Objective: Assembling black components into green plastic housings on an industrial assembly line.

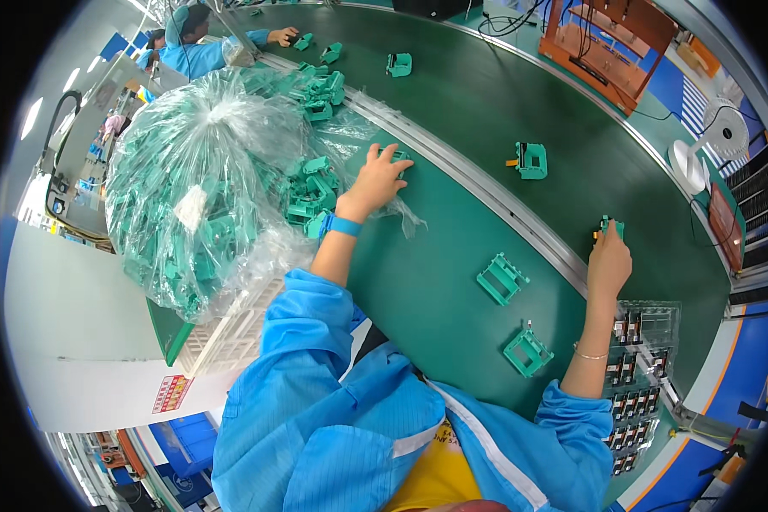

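My left hand (pixel 374 183), with a blue wristband, is at the table's far edge beside the clear plastic bag. Its fingers are closed round a small green plastic frame (pixel 399 156), mostly hidden beneath them. Over on the right, my right hand (pixel 610 263) reaches across the metal rail and pinches another green plastic frame (pixel 616 228) at the dark green belt. An orange bit shows beside that frame. Between my arms, a green frame (pixel 503 279) and a nearer green frame (pixel 528 350) lie apart on the green tabletop (pixel 435 282).
The big clear bag (pixel 222 188) of green frames bulges at the left. A metal rail (pixel 486 192) divides table from belt (pixel 461 111), which carries a frame with an orange piece (pixel 532 160). A clear tray (pixel 648 320) of small black parts sits right. Another person's hand (pixel 283 37) is far left.
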Demonstrator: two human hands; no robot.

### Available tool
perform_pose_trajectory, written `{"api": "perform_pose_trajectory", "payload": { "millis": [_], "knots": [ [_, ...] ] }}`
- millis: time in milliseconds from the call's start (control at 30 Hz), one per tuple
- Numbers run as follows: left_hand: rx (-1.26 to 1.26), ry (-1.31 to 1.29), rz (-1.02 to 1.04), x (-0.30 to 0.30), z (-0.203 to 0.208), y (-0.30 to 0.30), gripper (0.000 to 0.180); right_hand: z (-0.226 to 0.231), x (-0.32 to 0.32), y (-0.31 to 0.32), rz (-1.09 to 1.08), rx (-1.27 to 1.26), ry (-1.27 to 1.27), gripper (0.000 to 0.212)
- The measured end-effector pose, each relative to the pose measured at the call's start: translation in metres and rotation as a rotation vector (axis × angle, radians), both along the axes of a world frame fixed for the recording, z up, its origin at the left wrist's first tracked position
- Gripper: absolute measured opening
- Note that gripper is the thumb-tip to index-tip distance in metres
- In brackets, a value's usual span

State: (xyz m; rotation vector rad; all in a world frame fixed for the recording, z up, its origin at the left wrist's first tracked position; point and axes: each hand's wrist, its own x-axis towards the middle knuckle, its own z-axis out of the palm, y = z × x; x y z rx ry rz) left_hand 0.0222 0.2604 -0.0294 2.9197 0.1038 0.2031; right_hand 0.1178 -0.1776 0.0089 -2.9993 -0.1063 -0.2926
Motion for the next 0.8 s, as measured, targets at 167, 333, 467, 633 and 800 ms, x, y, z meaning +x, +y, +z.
{"api": "perform_pose_trajectory", "payload": {
  "millis": [167,333,467,633,800],
  "knots": [
    [0.048,-0.009,-0.094,0.022,0.011,0.002,0.067,0.006,-0.011,-0.054,0.083,0.254,-0.310,0.025],
    [-0.271,-0.117,-0.062,0.035,0.040,-0.030,0.052,0.003,-0.011,-0.133,-0.181,0.110,-0.172,0.024],
    [-1.074,-0.157,0.032,0.031,0.036,-0.083,0.043,-0.018,-0.018,-0.197,-0.237,0.055,-0.144,0.021],
    [-1.661,-0.142,-0.061,0.013,0.025,-0.140,0.048,-0.025,-0.014,-0.190,-0.182,0.234,-0.039,0.025],
    [-1.964,0.040,-0.194,-0.023,0.037,-0.186,0.084,-0.029,-0.048,-0.185,-0.043,0.083,0.007,0.034]
  ]
}}
